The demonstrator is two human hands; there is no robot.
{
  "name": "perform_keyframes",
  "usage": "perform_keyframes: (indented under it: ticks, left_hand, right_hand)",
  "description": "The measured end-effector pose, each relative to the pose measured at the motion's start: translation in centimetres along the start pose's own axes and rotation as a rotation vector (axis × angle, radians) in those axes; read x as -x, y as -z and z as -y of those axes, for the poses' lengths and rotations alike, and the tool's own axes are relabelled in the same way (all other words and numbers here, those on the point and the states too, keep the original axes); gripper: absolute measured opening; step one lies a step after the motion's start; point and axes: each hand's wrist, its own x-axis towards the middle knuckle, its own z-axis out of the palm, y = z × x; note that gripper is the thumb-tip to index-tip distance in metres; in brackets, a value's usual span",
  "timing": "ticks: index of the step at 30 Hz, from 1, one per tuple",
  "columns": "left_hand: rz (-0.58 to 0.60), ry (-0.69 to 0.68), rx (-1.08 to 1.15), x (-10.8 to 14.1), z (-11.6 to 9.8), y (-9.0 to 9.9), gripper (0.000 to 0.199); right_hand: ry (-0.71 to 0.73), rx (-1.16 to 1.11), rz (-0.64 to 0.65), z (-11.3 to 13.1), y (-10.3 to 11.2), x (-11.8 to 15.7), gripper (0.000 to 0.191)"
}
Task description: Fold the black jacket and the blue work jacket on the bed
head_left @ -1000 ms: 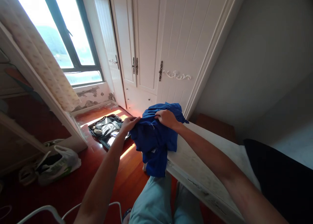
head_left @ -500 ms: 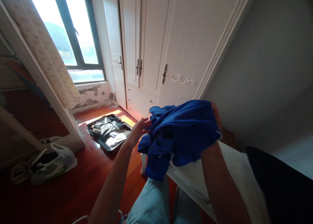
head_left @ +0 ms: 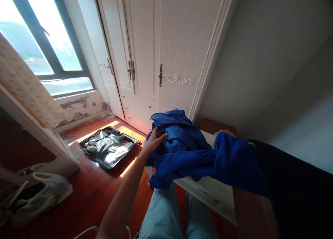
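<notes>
A crumpled blue garment point(head_left: 184, 138), its exact kind unclear, spreads between my hands above a white piece of furniture. My left hand point(head_left: 155, 141) is at its left end, thumb lying over the cloth and the other fingers partly hidden in the folds. On the other side, my right hand point(head_left: 223, 132) is closed on the fabric, which hangs over the hand and forearm and covers most of the fingers.
The low white furniture point(head_left: 220, 194) stands before my legs. An open suitcase point(head_left: 109, 147) with things inside lies on the red floor. Left of it sits a white plastic bag point(head_left: 49, 194). A white wardrobe point(head_left: 145, 41) stands ahead; dark cloth point(head_left: 291, 183) lies at right.
My right hand has moved right and stretched the blue garment out sideways, with part now draped over the forearm. My left hand has come onto the cloth. The view has swung right.
</notes>
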Motion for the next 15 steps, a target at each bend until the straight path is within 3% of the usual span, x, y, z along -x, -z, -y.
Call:
perform_keyframes:
  ticks: [4, 7, 10, 12, 15]
  left_hand:
    - [0.006, -0.074, -0.331, 0.0, 0.1, -0.5, 0.081]
    - [-0.006, -0.162, -0.467, 0.2, 0.1, -1.5, 0.069]
    - [-0.019, -0.233, -0.467, 0.5, 0.1, -2.4, 0.062]
    - [-0.017, -0.251, -0.408, 1.2, 0.3, -2.5, 0.065]
    - [0.020, -0.256, -0.242, 3.6, 0.3, -1.7, 0.075]
  right_hand:
    - [-0.049, 0.077, 0.015, -0.1, -2.5, -2.2, 0.078]
    - [0.114, 0.167, 0.057, 1.6, -5.8, -5.5, 0.077]
    - [0.243, 0.350, 0.137, 3.0, -9.2, -9.1, 0.076]
    - [0.186, 0.434, 0.190, 3.0, -11.2, -11.0, 0.067]
    - [0.134, 0.406, 0.208, 2.2, -12.9, -12.8, 0.029]
